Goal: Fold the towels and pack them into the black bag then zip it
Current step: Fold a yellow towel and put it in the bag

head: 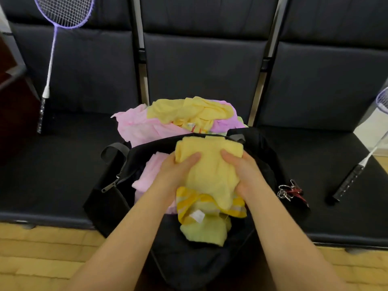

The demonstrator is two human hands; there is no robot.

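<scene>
The black bag (210,267) sits open on the near edge of a dark bench (63,164), partly overhanging the wooden floor (42,259). Its zipper pull (109,186) hangs at the left end of the opening, unzipped.

Both hands are over the bag opening. The left hand (176,173) grips the left side of a folded yellow towel (212,164), thumb on top and fingers curled underneath. The right hand (243,173) grips the right side of the same towel, thumb on top, fingers wrapped round the edge. The towel is held between the two hands, directly above the bag interior.

Inside the bag, a pink towel (147,177) lies at the left side, partly covered by the left hand. Below the held towel, at the near side, lie a yellow striped towel (189,202) with a white label and a pale green towel (205,232).

A loose pile of unfolded towels (178,118), pink, yellow and purple, rests on the bench just beyond the far edge of the bag, touching it.

A bunch of keys (290,192) lies just beside the right end of the bag. A purple racket (56,38) leans against the backrest at far left. A second racket (357,171) lies on the bench at right, well apart from the bag
</scene>
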